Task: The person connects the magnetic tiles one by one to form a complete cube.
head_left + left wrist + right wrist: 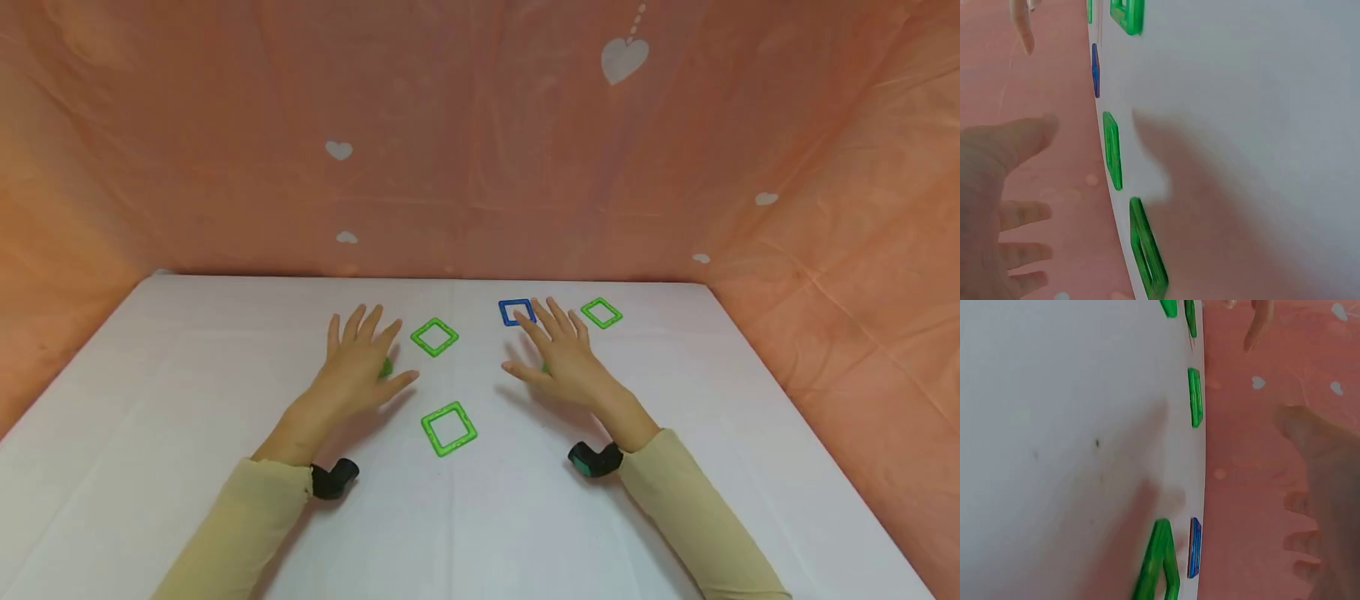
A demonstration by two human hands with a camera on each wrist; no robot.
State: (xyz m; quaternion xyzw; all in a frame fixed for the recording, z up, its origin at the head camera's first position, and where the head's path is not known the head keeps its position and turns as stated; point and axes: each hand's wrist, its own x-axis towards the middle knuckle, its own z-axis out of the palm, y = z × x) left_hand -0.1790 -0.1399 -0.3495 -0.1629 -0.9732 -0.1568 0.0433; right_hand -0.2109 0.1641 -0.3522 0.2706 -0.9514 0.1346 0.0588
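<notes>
My left hand (352,367) hovers above the white table with its fingers spread, holding nothing. Beneath it, mostly hidden in the head view, lies a green square frame tile (1149,256). Likewise spread and holding nothing, my right hand (566,365) is over another green square tile (1159,556), of which only a sliver shows from the head. A blue square tile (505,313) lies just beyond the right hand, its right side overlapped by the fingers in the head view. Shadows of both hands fall on the tabletop.
More green square tiles lie flat: a near one (429,436) in the middle, one (423,347) right of the left fingertips, and one (612,322) at the far right. An orange curtain (480,167) with white hearts rises behind the table (465,542). Each wrist wears a black device.
</notes>
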